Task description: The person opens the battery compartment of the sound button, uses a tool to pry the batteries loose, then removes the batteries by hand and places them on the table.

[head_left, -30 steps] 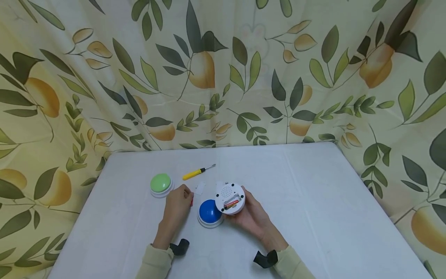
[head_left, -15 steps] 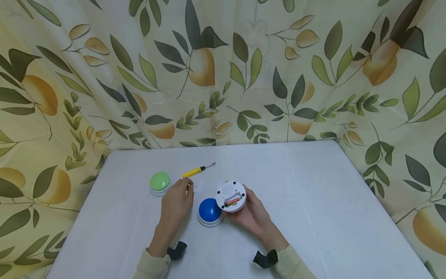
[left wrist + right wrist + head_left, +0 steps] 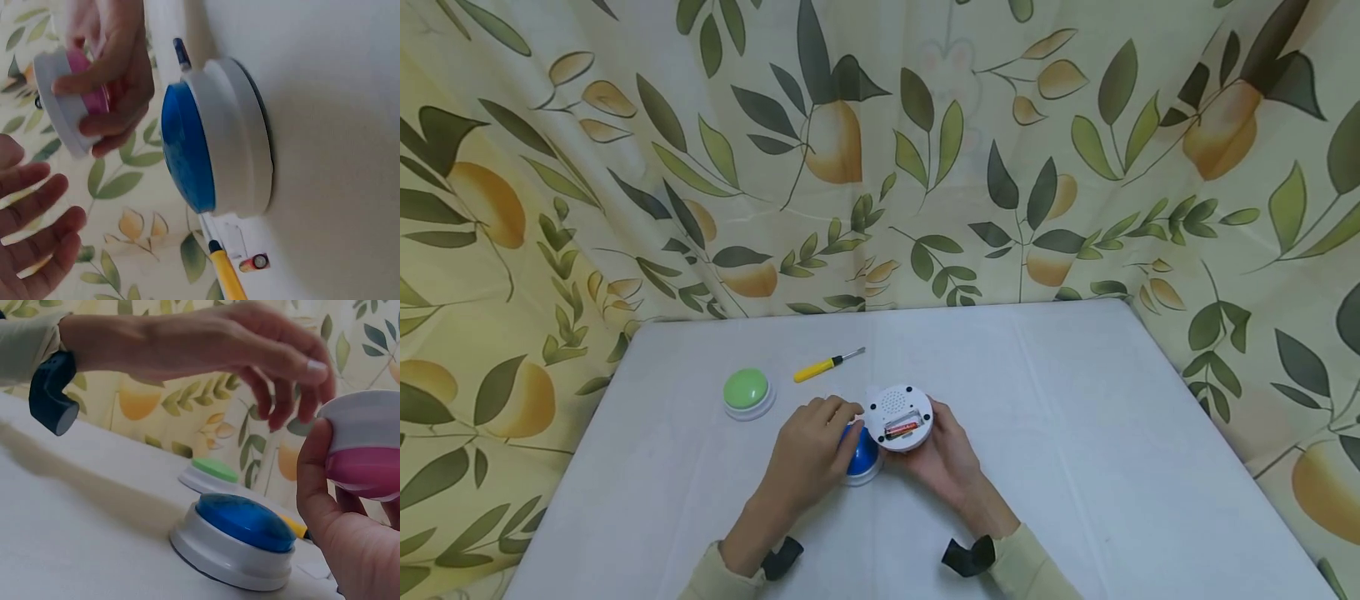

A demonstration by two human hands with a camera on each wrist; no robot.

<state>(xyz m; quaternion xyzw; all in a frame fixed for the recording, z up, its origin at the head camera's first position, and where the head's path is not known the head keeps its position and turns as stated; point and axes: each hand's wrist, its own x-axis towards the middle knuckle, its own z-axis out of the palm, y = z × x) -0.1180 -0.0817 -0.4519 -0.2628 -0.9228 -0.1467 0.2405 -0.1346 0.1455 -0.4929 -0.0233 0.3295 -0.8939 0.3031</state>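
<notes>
My right hand (image 3: 947, 467) holds a white round push button with a pink dome (image 3: 369, 469), turned upside down. Its open battery compartment (image 3: 904, 425) faces up with a red battery inside. Close on its left, my left hand (image 3: 812, 450) hovers above the blue push button (image 3: 187, 144), which stands on the table. The left fingers (image 3: 281, 394) are loosely bent, and nothing shows between them. In the left wrist view another red battery (image 3: 254, 262) lies on the table, beside a small clear-white piece (image 3: 234, 237).
A green push button (image 3: 746, 390) stands to the left. Behind the hands lies a yellow-handled screwdriver (image 3: 820, 367). A dark narrow cylinder (image 3: 181, 55) shows past the blue button. White cloth covers the table (image 3: 1075, 433); a patterned curtain (image 3: 925, 208) hangs behind.
My left hand has moved right, from near the green button to over the blue one beside the upturned button. My right hand stays nearly still with its hold.
</notes>
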